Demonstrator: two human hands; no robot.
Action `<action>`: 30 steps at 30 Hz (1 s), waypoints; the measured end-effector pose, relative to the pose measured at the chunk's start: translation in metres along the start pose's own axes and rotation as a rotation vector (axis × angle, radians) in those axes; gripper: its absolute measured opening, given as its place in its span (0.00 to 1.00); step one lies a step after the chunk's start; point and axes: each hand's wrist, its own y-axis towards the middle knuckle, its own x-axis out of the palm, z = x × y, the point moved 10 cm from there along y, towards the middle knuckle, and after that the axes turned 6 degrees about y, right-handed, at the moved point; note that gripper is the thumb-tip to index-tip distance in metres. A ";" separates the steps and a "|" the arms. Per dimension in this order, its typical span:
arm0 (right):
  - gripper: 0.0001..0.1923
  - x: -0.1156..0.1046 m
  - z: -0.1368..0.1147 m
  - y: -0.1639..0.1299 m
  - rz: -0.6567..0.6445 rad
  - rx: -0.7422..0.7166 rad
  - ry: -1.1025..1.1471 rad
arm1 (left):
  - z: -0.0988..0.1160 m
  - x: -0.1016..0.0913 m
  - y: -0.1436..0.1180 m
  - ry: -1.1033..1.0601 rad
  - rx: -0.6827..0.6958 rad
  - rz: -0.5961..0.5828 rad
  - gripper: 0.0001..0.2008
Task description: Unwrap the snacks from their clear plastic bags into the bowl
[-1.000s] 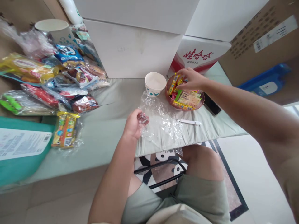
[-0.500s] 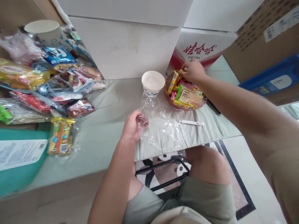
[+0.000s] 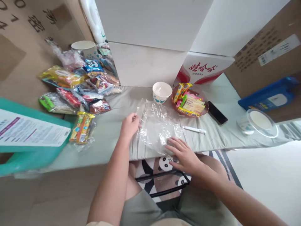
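Left hand (image 3: 129, 125) with fingers pinched together (forearm stretched forward), right hand (image 3: 183, 154) flat, fingers spread.

I see the plastic bag (image 3: 156, 125) lying flat at the table's (image 3: 110, 131) near edge, with my left hand (image 3: 129, 125) at its left side and my right hand (image 3: 182, 153) on its near right corner. Behind the bag stands a paper cup (image 3: 161, 92), and right of that a bowl of snacks (image 3: 190, 102). A pen (image 3: 194, 129) lies right of the bag, a phone (image 3: 217, 112) beyond it. Snack packets (image 3: 77, 91) crowd the table's far left corner.
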 end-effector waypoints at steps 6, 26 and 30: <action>0.13 0.002 0.024 -0.018 0.207 0.090 0.098 | -0.016 -0.027 0.000 0.328 0.047 0.025 0.05; 0.12 -0.048 0.115 -0.023 1.031 0.578 0.855 | 0.037 -0.001 -0.068 0.320 0.627 -0.291 0.11; 0.15 -0.050 0.116 -0.023 1.007 0.561 0.863 | 0.029 -0.006 -0.055 0.025 0.401 -0.336 0.16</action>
